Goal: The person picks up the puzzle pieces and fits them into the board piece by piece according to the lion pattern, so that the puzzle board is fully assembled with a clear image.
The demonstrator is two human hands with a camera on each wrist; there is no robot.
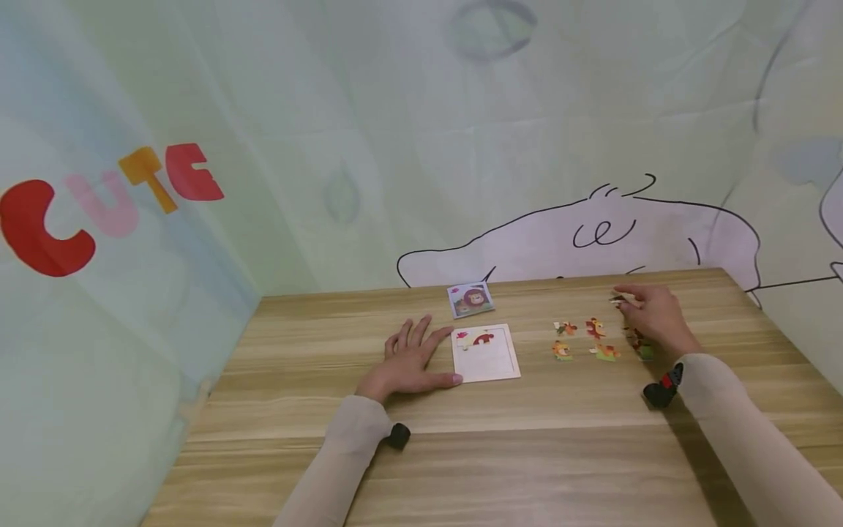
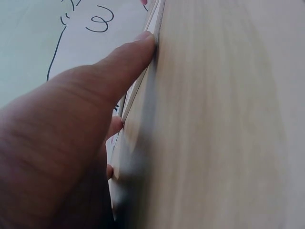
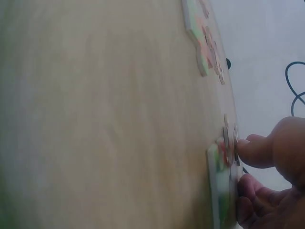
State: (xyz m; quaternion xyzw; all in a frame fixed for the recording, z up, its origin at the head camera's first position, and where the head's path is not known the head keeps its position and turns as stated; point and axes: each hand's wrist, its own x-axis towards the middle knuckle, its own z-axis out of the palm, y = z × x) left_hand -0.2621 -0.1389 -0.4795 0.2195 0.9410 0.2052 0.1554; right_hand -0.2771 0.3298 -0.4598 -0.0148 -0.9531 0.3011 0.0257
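Observation:
A square puzzle board (image 1: 490,366) with a pale frame lies on the table, a few joined pieces (image 1: 476,339) at its upper left. My left hand (image 1: 405,366) rests at the board's left side with fingers spread. Its thumb lies at the near corner, and the left wrist view shows the thumb (image 2: 119,62) against the board's edge. On the right, my right hand (image 1: 655,315) pinches a small puzzle piece (image 1: 617,299) between thumb and fingertips. More pieces (image 1: 642,348) lie beneath that hand, partly hidden by it. The right wrist view shows a thick-edged piece (image 3: 220,191) beside the fingers.
Several loose puzzle pieces (image 1: 596,327) lie in rows between the board and my right hand. Behind the board is a small square picture card (image 1: 470,299) with a lion. A printed curtain (image 1: 369,183) hangs along the table's back and left edges.

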